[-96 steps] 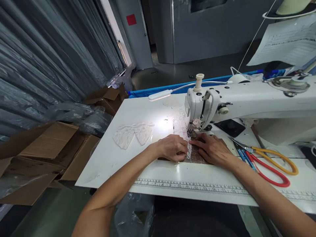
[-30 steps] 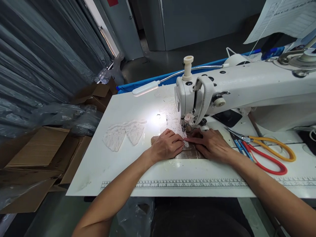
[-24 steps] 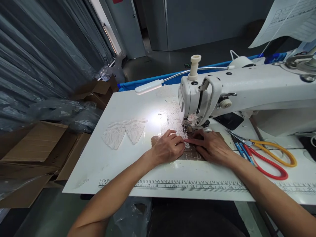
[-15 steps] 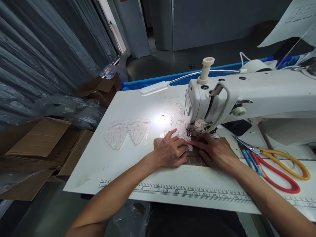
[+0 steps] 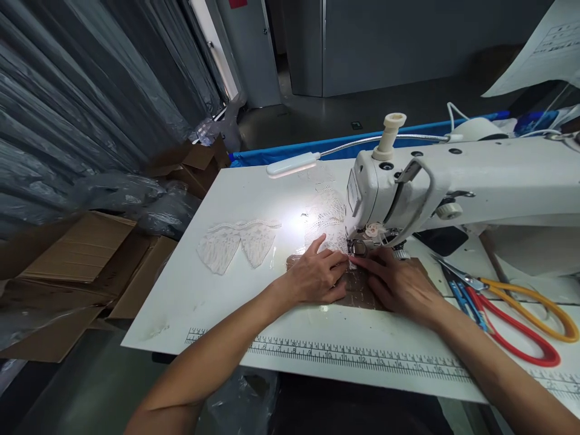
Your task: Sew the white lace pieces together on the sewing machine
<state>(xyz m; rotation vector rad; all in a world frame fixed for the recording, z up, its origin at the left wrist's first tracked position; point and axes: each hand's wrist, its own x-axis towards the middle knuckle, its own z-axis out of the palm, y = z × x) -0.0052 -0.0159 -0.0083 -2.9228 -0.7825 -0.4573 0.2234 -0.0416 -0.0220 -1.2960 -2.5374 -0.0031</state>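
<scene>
White lace fabric [image 5: 327,208] lies under the needle area of a white sewing machine [image 5: 399,181] and stretches away behind it. Just in front of the presser foot [image 5: 357,248], the fingertips of both hands meet on its near edge. My left hand [image 5: 317,275] is closed, fingers bent down onto the lace, thumb raised. From the other side, my right hand [image 5: 401,281] pinches close to the foot, its index finger pointing left. Beneath both hands is a brown sheet [image 5: 362,293]. The fingertips hide part of the lace edge.
A joined pair of lace pieces [image 5: 240,244] lies on the left of the white table [image 5: 181,302]. Scissors [image 5: 512,308] with red and yellow handles lie right, over blue snips [image 5: 464,299]. A lamp [image 5: 292,164] shines behind. Cardboard boxes [image 5: 90,254] stand left.
The lace end in front of the foot shows shorter and has shifted slightly towards the machine. Both hands keep nearly the same pose. The whole view has moved a little.
</scene>
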